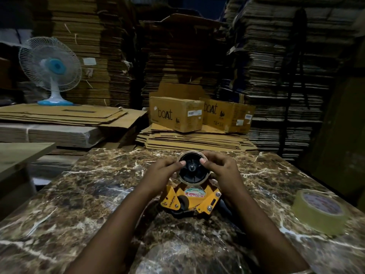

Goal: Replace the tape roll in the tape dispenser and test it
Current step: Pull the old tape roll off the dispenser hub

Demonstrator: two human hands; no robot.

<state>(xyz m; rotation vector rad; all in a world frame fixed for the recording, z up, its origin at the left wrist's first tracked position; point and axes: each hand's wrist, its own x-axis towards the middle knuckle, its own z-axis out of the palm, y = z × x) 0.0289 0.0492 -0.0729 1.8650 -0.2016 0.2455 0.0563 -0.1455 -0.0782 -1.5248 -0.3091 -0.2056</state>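
Both hands are working at the dispenser [190,198], which is lying on its side on the marbled counter [79,204]. The left hand [161,171] and right hand [219,172] are pinching the rim of the spent core [192,168] from either side, thumbs pressing on its edge around the black hub [192,168]. By the look of it, the step in hand is getting the old core off the hub; it is still sitting seated there. Next, the move is calling for an even pull along the hub's axis with the yellow frame held steady. A fresh roll [321,211] is waiting on the counter to the right, well apart. Beyond, cartons [176,113] and a fan [50,70] are standing against stacked cardboard.
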